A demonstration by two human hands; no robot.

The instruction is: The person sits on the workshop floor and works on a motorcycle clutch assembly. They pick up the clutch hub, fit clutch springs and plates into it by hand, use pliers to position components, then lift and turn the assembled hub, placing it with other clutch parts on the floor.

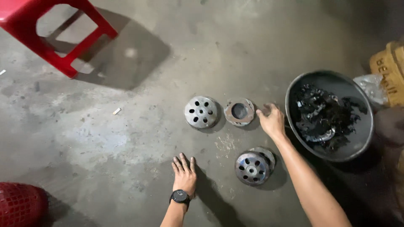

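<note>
While left hand (184,173) rests flat, right hand (271,120) touches ring plate (239,112)

Red stool (50,38), red mesh basket (19,206) — grey drums (201,112), black watch (180,196), dark basin (329,115).

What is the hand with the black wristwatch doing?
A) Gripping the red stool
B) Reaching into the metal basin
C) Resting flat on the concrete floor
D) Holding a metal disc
C: the left hand lies palm-down, fingers spread, on the bare concrete floor, touching no metal part.
</note>
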